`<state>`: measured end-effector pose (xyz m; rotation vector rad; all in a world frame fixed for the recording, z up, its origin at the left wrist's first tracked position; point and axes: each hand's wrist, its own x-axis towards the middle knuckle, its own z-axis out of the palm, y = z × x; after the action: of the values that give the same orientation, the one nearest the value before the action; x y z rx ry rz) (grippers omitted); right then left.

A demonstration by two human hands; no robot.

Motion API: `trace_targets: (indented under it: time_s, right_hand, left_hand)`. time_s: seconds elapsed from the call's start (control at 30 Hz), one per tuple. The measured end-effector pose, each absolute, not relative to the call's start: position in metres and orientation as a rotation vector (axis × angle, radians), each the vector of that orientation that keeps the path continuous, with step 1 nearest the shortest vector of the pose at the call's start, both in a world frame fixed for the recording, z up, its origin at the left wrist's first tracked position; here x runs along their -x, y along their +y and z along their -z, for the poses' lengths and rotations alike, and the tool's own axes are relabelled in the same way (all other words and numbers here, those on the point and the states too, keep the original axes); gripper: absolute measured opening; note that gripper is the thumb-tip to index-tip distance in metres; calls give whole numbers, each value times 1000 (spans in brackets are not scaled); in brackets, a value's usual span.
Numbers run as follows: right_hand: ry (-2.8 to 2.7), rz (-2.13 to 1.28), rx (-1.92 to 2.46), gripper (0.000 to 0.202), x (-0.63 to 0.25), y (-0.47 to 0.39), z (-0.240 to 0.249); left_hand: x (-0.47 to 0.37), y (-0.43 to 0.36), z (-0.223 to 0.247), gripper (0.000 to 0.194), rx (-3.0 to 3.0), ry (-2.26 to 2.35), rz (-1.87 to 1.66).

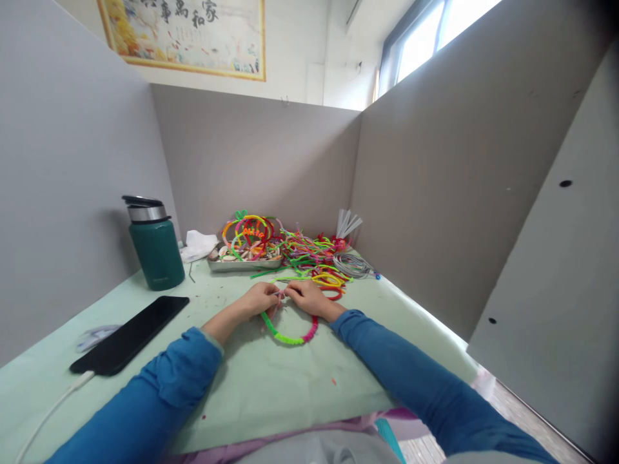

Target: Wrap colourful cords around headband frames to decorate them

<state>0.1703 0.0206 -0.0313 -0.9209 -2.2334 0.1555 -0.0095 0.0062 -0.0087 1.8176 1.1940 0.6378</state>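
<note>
Grey partitions (261,154) wall in a bench (309,386) under a pale green cloth, with a framed picture (193,35) and a window (420,48) above. At the bench's middle, the left hand (261,299) and right hand (307,298) both pinch the top of a fuzzy green-and-pink ring (289,339).
</note>
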Motion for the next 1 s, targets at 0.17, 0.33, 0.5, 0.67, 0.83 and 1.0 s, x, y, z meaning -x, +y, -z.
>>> trace_targets:
  time_s: [0.17, 0.33, 0.5, 0.67, 0.83, 1.0]
  right_hand:
    - [-2237, -137, 920, 23, -170, 21, 31]
    - [-2241, -130, 918, 24, -170, 20, 31]
    - [-2246, -132, 920, 23, -169, 18, 29]
    - [-2245, -136, 923, 23, -169, 18, 28]
    - [-2246, -131, 926, 22, -169, 19, 29]
    - [-2249, -119, 924, 22, -168, 19, 28]
  left_hand:
    - [12, 8, 10, 10, -1949, 1298, -627]
    - [11, 6, 7, 14, -2179, 1422, -627]
    - [10, 4, 4, 23, -2350, 1466, -642]
    - [11, 4, 3, 34, -2421, 1458, -666]
    - [12, 7, 5, 39, -2385, 1425, -702]
    - [11, 13, 13, 42, -2139, 1399, -700]
